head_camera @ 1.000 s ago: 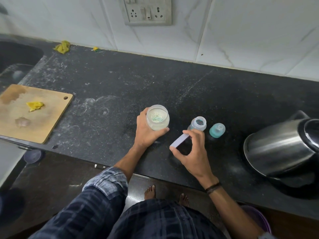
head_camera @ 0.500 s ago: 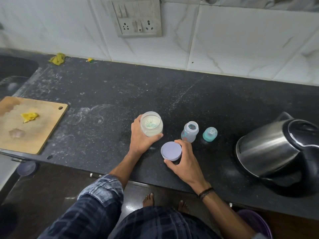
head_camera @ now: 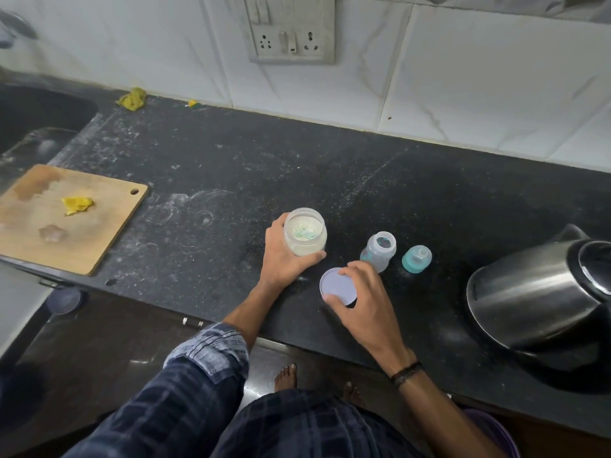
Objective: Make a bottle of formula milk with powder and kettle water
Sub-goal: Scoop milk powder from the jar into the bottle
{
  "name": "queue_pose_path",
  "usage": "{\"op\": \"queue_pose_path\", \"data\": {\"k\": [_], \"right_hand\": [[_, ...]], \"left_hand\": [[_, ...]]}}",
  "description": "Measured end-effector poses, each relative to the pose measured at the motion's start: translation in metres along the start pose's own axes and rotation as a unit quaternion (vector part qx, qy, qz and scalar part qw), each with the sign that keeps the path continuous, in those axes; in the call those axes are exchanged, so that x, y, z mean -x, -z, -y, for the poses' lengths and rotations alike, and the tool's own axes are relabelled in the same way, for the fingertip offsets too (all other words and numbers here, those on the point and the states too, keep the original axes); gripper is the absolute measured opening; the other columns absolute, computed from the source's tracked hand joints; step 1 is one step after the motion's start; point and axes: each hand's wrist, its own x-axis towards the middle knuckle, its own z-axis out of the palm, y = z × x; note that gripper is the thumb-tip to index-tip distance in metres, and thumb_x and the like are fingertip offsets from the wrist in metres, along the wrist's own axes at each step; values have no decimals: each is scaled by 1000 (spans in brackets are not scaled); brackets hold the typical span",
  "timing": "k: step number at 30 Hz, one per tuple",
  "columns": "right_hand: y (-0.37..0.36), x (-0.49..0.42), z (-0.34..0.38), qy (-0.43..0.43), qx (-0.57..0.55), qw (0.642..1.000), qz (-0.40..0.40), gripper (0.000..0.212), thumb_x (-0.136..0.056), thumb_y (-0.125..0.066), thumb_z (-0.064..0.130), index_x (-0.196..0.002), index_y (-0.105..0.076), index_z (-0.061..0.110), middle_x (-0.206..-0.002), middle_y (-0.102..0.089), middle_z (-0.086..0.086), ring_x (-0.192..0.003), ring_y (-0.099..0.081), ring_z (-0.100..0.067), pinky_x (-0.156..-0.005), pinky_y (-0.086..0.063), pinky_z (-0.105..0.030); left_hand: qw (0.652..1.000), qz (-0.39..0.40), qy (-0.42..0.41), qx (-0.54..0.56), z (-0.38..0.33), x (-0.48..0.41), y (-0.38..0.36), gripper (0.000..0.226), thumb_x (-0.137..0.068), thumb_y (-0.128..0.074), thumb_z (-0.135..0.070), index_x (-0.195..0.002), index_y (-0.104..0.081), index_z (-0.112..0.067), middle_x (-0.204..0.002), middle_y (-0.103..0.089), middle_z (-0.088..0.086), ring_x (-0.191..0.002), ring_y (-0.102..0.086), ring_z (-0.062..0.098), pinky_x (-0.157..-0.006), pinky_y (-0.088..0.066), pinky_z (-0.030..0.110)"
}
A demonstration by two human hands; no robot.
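Powder dosing is judged the step in hand. The open powder jar, near the table's front edge, is held in the curled grip of the left hand; its lid is pinched by the right hand close to the table. The uncapped bottle stands beside. Next, the lid must be released and powder scooped.
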Motion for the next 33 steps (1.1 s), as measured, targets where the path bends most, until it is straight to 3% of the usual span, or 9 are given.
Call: {"op": "queue_pose_path", "data": {"k": [3, 6, 9, 14, 17, 19, 23, 26, 33], "right_hand": [[15, -24, 35, 49, -11, 996, -67, 23, -93, -68, 36, -103, -69, 14, -105, -60, 3, -95, -60, -15, -82, -53, -30], [25, -63, 62, 33, -14, 997, -68, 12, -93, -74, 26, -97, -73, 14, -94, -58, 6, -79, -58, -13, -71, -53, -32], [27, -101, 77, -10, 52, 998, 16, 16, -96, -69, 30, -103, -74, 17, -97, -53, 7, -86, -61, -20, -72, -49, -36], [23, -135, 88, -18, 199, 971, 129, 20, -95, -65, 28, -105, -74, 13, -113, -58, -6, -96, -64, -29, -73, -44, -35], [20, -143, 90, -33, 238, 957, 165, 26, -89, -71, 29, -106, -73, 9, -116, -58, -9, -101, -64, -32, -74, -45, -37], [19, -146, 93, -40, 248, 952, 175, 30, -88, -74, 31, -109, -71, 9, -118, -58, -9, -103, -63, -33, -73, -42, -36], [19, -149, 95, -49, 253, 949, 181, 31, -87, -74, 28, -111, -69, 8, -120, -58, -10, -106, -63, -33, -76, -44, -37], [20, -151, 94, -57, 232, 955, 178, 21, -87, -70, 20, -103, -70, 7, -117, -58, -10, -100, -63, -33, -75, -46, -37], [25, -148, 90, -16, 199, 973, 119, 7, -90, -66, 19, -95, -72, 18, -108, -64, 0, -88, -58, -22, -72, -43, -34]], "left_hand": [[1000, -3, -8, -8, -6, 2, 2, 79, -55, -97, -32, -123, -58, -33, -125, -56, -29, -123, -51, 1, -107, -44, 39], [1000, -5, -21, -5, -15, 4, 4, 71, -61, -99, -20, -116, -57, -38, -118, -53, -43, -115, -51, -12, -100, -44, 18], [1000, -8, -27, 6, -14, 3, 4, 70, -60, -100, -14, -116, -61, -33, -116, -61, -33, -112, -59, -6, -95, -50, 22], [999, -7, -34, 19, -13, 4, 7, 86, -56, -101, -9, -119, -55, -43, -120, -58, -37, -114, -57, -6, -94, -44, 16], [999, 2, -35, 31, -15, 4, 8, 83, -56, -100, -4, -120, -56, -32, -119, -55, -44, -111, -53, -16, -91, -40, 6], [999, 5, -37, 27, -11, 3, 7, 84, -55, -101, -6, -120, -55, -31, -118, -53, -46, -110, -51, -18, -92, -40, 8], [999, 6, -27, 26, -4, 2, 6, 83, -54, -100, -23, -124, -56, -33, -121, -56, -34, -118, -54, 0, -102, -48, 35], [999, 4, -31, 23, -5, 2, 7, 84, -56, -101, -15, -123, -54, -35, -119, -53, -41, -114, -51, -10, -98, -42, 16], [999, 2, -45, 24, -9, 2, 8, 83, -55, -101, -13, -123, -56, -32, -119, -55, -40, -113, -51, -12, -96, -38, 11]]}}
